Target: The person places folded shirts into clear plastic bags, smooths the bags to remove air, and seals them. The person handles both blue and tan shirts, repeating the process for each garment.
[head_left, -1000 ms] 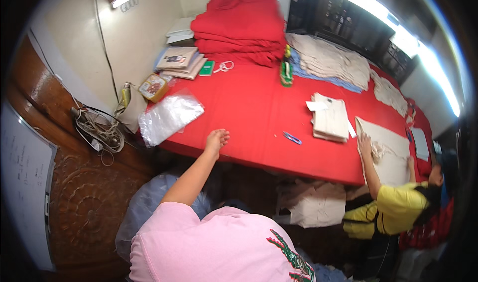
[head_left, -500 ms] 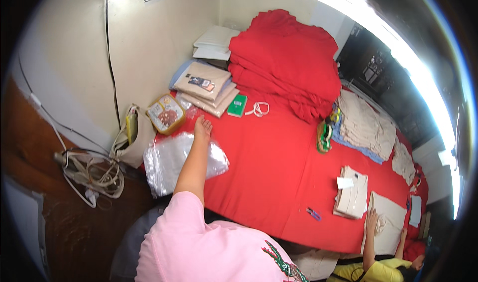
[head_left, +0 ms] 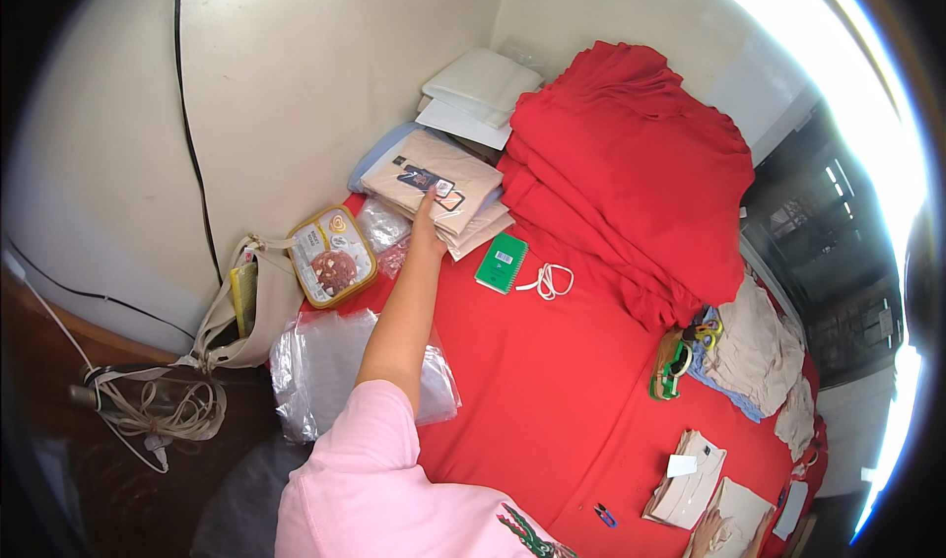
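Observation:
My left hand [head_left: 428,225] reaches to the near edge of a stack of folded beige garments in clear plastic. Its thumb lies on top of the uppermost packed garment [head_left: 409,164], beside the dark and orange tags; the other fingers are hidden beneath the edge. More packed beige garments [head_left: 483,228] lie under it. Below my forearm spreads a pile of clear plastic bags [head_left: 320,361], partly covered by my arm. A green spiral notebook [head_left: 501,262] and a looped white strap [head_left: 548,280] rest to the right of the stack. My right hand is out of view.
A lidded tub [head_left: 333,258] and a beige bag [head_left: 236,307] stand at left. A large red cloth heap [head_left: 631,164] fills the back. Rightward are a green tape dispenser [head_left: 670,369], snips [head_left: 604,516], folded beige garments [head_left: 685,479] and another person's hands [head_left: 708,533] on beige cloth.
My left hand has moved up and away from beside the plastic bags to the packed garments, and its thumb now lies on the top one. The whole view has shifted.

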A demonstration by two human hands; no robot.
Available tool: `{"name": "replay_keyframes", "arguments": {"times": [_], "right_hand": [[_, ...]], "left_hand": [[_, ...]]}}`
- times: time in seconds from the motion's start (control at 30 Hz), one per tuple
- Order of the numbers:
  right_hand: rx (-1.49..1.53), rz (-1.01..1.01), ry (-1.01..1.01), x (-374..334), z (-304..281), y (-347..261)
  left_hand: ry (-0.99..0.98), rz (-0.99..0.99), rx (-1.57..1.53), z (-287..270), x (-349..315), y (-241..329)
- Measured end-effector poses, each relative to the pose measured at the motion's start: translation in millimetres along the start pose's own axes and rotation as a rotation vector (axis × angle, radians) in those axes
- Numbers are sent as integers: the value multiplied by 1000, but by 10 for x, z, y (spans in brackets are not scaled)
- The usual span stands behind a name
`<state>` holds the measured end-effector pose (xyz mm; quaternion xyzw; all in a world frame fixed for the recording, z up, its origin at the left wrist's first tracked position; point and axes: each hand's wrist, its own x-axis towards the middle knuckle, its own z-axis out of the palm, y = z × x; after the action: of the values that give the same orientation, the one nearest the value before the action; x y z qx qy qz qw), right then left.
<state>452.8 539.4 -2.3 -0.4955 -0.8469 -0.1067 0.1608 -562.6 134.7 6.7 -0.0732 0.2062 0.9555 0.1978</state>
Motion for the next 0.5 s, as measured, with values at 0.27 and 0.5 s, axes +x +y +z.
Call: {"name": "replay_keyframes", "arguments": {"times": [0.27, 0.5], "right_hand": [[346, 362, -152, -1692, -317, -2466], [565, 552, -327, -2165, -440, -2576]], "left_hand": [[73, 38, 191, -195, 484, 73], [-84, 122, 172, -718, 531, 128]]}}
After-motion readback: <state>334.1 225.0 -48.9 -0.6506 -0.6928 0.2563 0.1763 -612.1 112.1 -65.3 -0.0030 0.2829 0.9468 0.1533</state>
